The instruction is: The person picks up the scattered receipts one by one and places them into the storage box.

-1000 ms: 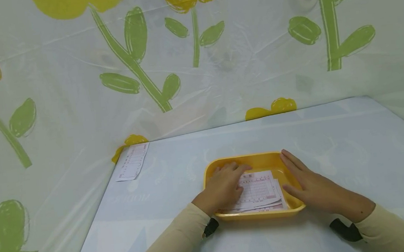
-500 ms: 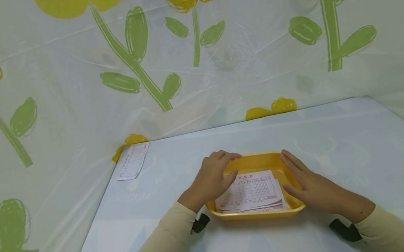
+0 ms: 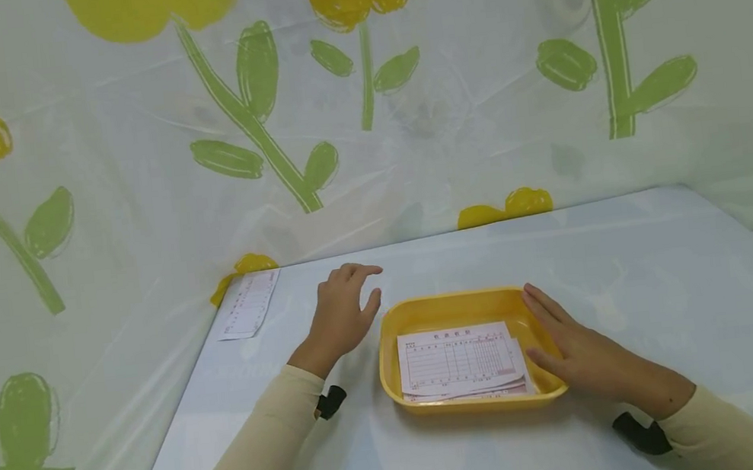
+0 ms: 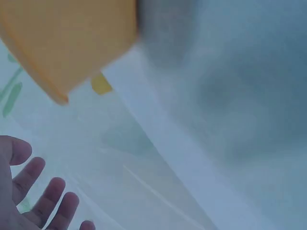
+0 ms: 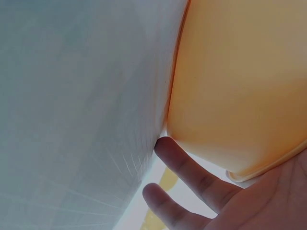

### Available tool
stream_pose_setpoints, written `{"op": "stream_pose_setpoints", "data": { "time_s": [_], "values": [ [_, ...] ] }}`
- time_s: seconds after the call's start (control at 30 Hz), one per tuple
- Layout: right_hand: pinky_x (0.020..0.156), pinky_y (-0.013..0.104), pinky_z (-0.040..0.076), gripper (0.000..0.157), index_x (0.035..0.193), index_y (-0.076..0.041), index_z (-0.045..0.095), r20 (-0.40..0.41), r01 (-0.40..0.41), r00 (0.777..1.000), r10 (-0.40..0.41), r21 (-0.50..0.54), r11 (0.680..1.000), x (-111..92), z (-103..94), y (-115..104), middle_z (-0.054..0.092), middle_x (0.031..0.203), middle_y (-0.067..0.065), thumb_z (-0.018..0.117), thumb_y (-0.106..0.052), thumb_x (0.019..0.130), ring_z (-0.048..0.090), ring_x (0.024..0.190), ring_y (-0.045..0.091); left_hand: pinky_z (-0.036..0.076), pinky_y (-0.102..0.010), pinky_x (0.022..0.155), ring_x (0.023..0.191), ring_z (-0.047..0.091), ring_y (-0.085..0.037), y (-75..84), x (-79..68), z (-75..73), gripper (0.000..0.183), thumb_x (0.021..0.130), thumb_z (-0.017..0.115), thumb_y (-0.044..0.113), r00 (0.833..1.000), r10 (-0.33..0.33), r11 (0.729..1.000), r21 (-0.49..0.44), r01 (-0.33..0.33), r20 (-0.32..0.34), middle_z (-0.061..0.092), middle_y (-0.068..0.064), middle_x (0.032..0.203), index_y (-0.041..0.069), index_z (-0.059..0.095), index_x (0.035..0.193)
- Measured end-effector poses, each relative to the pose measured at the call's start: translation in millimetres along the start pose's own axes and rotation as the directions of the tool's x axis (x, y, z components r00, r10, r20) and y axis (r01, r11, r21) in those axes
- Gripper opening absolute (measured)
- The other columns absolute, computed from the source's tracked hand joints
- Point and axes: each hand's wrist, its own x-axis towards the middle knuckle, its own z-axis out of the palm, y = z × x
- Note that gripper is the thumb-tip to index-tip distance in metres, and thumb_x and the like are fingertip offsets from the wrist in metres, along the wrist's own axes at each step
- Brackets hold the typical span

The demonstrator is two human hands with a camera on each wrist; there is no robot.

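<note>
Nearest, beige sleeves [image 3: 254, 447] reach over the pale desk [image 3: 483, 461]. A yellow tray [image 3: 477, 406] stands mid-desk, printed slips [image 3: 455, 361] overlapping unevenly in its left part. The right hand [image 3: 585, 351] rests against the tray's right rim, fingers straight along the outside, thumb over the inside. Left of the tray, well apart, hangs the left hand [image 3: 340, 315], thumb and loosely bent fingers apart. Another slip [image 3: 249, 306] lies at the desk's far left corner; beyond rises a flowered sheet [image 3: 449, 143].
</note>
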Motion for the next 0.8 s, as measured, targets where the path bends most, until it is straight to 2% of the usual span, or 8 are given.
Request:
{"op": "stream_pose_setpoints", "data": {
  "time_s": [0.17,0.37,0.63,0.8],
  "values": [
    [0.107,0.063,0.039,0.082,0.161,-0.006,0.006,-0.003,-0.004,1.000,0.004,-0.008,1.000,-1,1.5,0,0.000,0.169,0.013,0.050,-0.044,0.102,0.027,0.147,0.048,0.043,-0.051,0.101,0.122,0.053,-0.029,-21.6,1.0,-7.8,0.035,0.099,0.060,0.027,0.996,-0.092,0.995,0.049,0.091,0.012,0.059,-0.009,0.132,0.020,0.059,0.133],
    [0.106,0.063,0.040,0.082,0.161,-0.006,0.006,-0.001,-0.006,1.000,0.006,-0.018,1.000,-1,1.3,0,-0.001,0.169,0.012,0.050,-0.045,0.102,0.027,0.147,0.048,0.041,-0.057,0.101,0.125,0.051,-0.034,-45.2,-1.5,-15.6,0.038,0.099,0.059,0.028,0.978,-0.206,0.977,0.070,0.203,0.039,0.055,-0.013,0.136,0.019,0.057,0.136],
    [0.107,0.064,0.039,0.083,0.161,-0.006,0.006,0.004,-0.006,1.000,0.006,-0.021,1.000,0,0.9,1,-0.001,0.169,0.012,0.049,-0.046,0.102,0.026,0.147,0.048,0.038,-0.057,0.100,0.127,0.049,-0.036,-68.5,-3.8,-23.9,0.042,0.100,0.056,0.029,0.956,-0.282,0.958,0.080,0.276,0.077,0.050,-0.017,0.142,0.016,0.054,0.140],
    [0.106,0.062,0.041,0.082,0.161,-0.006,0.006,-0.002,-0.002,1.000,0.002,-0.037,0.999,0,1.9,1,-0.001,0.169,0.012,0.049,-0.046,0.103,0.027,0.147,0.047,0.034,-0.061,0.107,0.136,0.043,-0.039,-87.9,-4.1,-27.6,0.046,0.101,0.053,0.030,0.930,-0.346,0.936,0.119,0.332,0.126,0.042,-0.019,0.150,0.013,0.049,0.144]
  ]
}}
